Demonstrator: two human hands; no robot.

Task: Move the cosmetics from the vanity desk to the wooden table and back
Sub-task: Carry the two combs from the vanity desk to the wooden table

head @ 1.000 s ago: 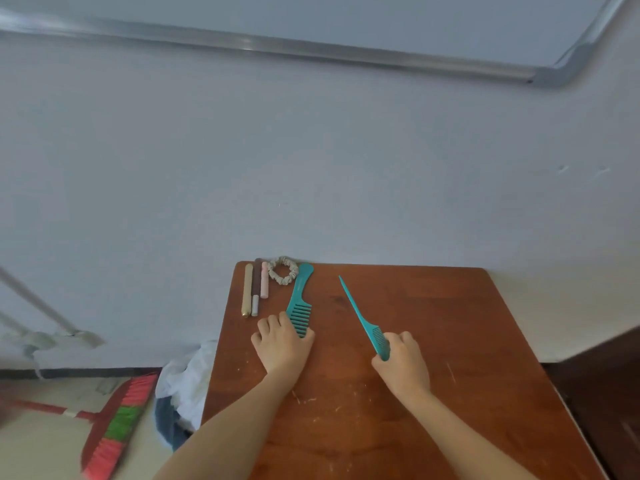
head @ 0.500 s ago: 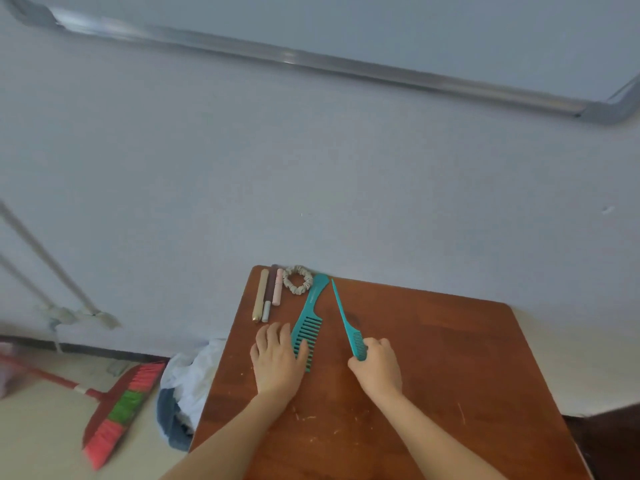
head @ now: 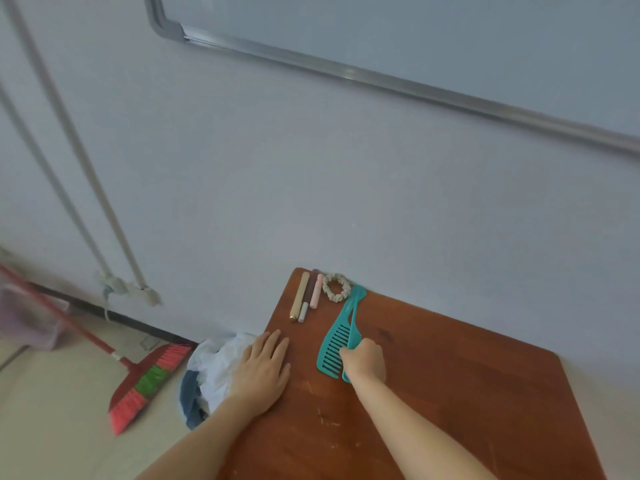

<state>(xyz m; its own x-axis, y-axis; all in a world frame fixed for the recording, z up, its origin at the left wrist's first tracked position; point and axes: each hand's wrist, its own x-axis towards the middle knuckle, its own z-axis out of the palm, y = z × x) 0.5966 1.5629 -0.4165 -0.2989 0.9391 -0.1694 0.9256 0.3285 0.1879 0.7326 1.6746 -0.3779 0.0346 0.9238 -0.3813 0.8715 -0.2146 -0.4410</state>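
Head view: tail comb (head: pixel 354 332) was gripped by fingers of right hand (head: pixel 365 362) beside wide comb (head: pixel 331 348), probably for alignment; left hand (head: pixel 263 368) was laid flat, fingers straight, on desk (head: pixel 450 393).

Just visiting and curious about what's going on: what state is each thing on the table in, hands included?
Left hand: open, flat on the wooden table.
Right hand: gripping the tail comb.
Tail comb: held, overlapping the wide-tooth comb.
Wide-tooth comb: lying flat on the table.
Scrunchie: lying loose by the far edge.
Three tubes: lying side by side, untouched.
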